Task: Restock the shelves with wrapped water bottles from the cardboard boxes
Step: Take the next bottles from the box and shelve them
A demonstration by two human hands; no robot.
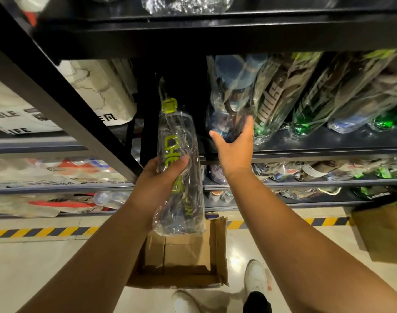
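Note:
My left hand (163, 175) grips a clear water bottle (178, 159) in plastic wrap, with a lime-green cap and lime lettering, held upright in front of the black shelf (306, 147). My right hand (234, 145) reaches onto that shelf and holds the bottom of a blue-capped wrapped bottle (231, 96), thumb spread to the left. To the right of it a row of wrapped green and clear bottles (317, 93) leans on the same shelf. A dark gap lies between the two bottles I hold. An open cardboard box (181, 256) sits on the floor below my arms.
A black shelf upright (64, 102) slants across the left. White packaged goods (98, 91) fill the left bay. Lower shelves (306, 184) hold more wrapped items. A second cardboard box (385, 231) stands at the right. Yellow-black floor tape (44, 231) runs along the shelf base. White shoes (256, 279) stand beside the box.

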